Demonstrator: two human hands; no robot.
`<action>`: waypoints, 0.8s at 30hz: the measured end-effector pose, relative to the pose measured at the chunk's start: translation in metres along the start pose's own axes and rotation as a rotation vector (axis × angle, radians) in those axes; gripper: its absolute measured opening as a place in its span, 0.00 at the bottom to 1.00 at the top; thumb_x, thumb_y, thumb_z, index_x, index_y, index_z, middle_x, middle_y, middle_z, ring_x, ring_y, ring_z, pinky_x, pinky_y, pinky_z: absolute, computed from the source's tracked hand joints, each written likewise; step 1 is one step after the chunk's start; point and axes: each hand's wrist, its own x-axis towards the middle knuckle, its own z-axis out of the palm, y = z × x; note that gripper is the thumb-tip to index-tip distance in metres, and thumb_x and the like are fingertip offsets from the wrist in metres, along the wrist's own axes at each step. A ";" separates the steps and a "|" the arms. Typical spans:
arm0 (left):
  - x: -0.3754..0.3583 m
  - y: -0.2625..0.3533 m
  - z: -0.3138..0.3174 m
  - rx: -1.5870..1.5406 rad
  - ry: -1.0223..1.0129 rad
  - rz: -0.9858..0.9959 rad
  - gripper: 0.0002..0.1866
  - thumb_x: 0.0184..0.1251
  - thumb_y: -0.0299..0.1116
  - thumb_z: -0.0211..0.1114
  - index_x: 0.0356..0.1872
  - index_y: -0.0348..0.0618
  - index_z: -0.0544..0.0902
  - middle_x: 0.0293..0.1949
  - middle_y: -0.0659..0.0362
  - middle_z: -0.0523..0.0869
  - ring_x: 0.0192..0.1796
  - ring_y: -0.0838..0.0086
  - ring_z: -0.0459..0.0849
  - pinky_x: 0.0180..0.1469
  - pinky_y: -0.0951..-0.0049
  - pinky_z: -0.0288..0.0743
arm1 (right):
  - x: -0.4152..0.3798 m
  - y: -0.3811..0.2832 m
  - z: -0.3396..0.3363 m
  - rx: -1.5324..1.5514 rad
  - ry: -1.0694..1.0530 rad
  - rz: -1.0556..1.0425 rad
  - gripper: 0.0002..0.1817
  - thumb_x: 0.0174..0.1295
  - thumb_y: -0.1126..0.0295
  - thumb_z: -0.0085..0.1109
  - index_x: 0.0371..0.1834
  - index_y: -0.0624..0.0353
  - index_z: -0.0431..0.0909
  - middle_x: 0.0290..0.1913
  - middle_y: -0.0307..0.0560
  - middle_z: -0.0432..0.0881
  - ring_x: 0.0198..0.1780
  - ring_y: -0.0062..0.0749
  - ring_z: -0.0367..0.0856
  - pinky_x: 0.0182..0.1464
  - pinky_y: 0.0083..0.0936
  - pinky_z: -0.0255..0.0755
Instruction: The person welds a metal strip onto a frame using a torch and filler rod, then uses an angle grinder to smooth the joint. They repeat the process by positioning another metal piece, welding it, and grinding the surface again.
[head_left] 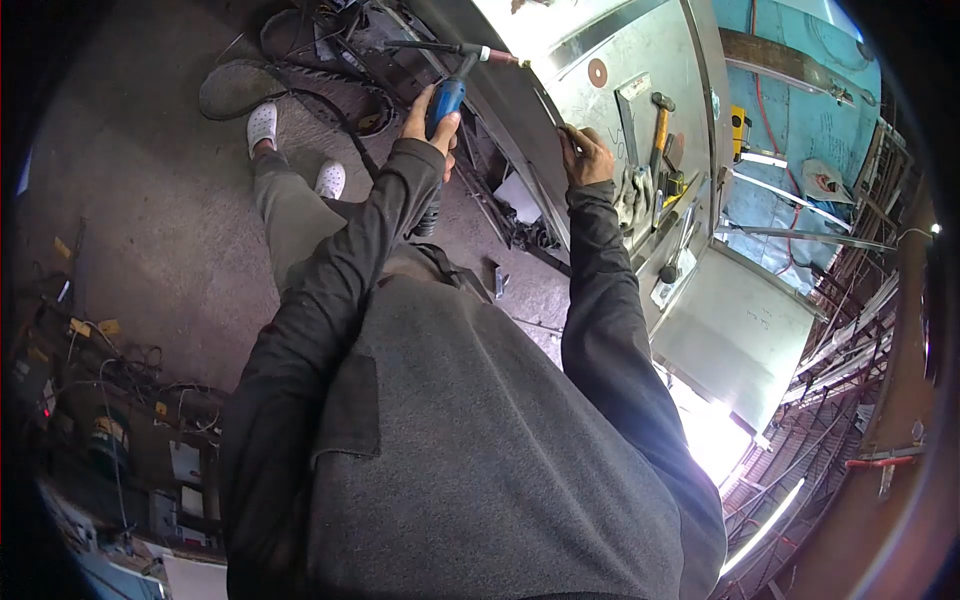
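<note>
My left hand [436, 125] is closed around the blue handle of a TIG welding torch [450, 98]. The torch's reddish nozzle points right, its tip close to the edge of a metal-topped table [575, 105]. At that edge, my right hand [588, 157] has its thumb and fingers pinched together; I cannot tell what is in them. Just right of it lie a metal square [628, 110], a hammer [660, 128] with a yellow handle and a pair of work gloves [632, 198]. A reddish-brown disc [597, 72] rests farther up the tabletop.
A ribbed torch hose [428, 218] hangs below my left wrist. Dark metal scraps [490, 190] and a coiled cable [240, 92] are on the floor. A yellow tape measure [740, 130] sits on the blue surface [775, 165] at the right, near stacked metal bars [850, 330].
</note>
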 end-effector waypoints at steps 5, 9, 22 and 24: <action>-0.001 -0.002 0.004 0.070 0.013 0.038 0.35 0.70 0.38 0.60 0.74 0.59 0.52 0.26 0.61 0.74 0.14 0.82 0.67 0.14 0.74 0.67 | -0.001 0.002 0.002 0.000 0.027 -0.043 0.10 0.60 0.60 0.63 0.41 0.48 0.86 0.31 0.43 0.80 0.30 0.42 0.82 0.33 0.32 0.73; 0.001 -0.005 0.003 0.086 0.018 0.040 0.36 0.69 0.39 0.60 0.74 0.59 0.52 0.25 0.62 0.74 0.14 0.82 0.67 0.14 0.75 0.67 | -0.001 0.003 0.003 0.005 0.011 -0.022 0.10 0.60 0.60 0.63 0.41 0.48 0.86 0.31 0.42 0.80 0.30 0.41 0.82 0.33 0.33 0.73; 0.037 -0.051 0.000 0.316 0.144 0.244 0.37 0.69 0.38 0.61 0.74 0.60 0.52 0.25 0.61 0.74 0.14 0.81 0.68 0.13 0.74 0.67 | -0.001 -0.001 0.001 0.011 0.072 -0.083 0.09 0.59 0.64 0.65 0.39 0.52 0.86 0.29 0.45 0.81 0.27 0.41 0.82 0.30 0.31 0.72; 0.046 -0.063 -0.002 0.419 0.193 0.390 0.36 0.69 0.38 0.60 0.74 0.61 0.53 0.25 0.61 0.74 0.14 0.81 0.68 0.14 0.74 0.67 | -0.001 -0.002 0.001 0.013 0.072 -0.083 0.09 0.59 0.64 0.65 0.39 0.52 0.86 0.29 0.46 0.81 0.27 0.41 0.82 0.30 0.31 0.73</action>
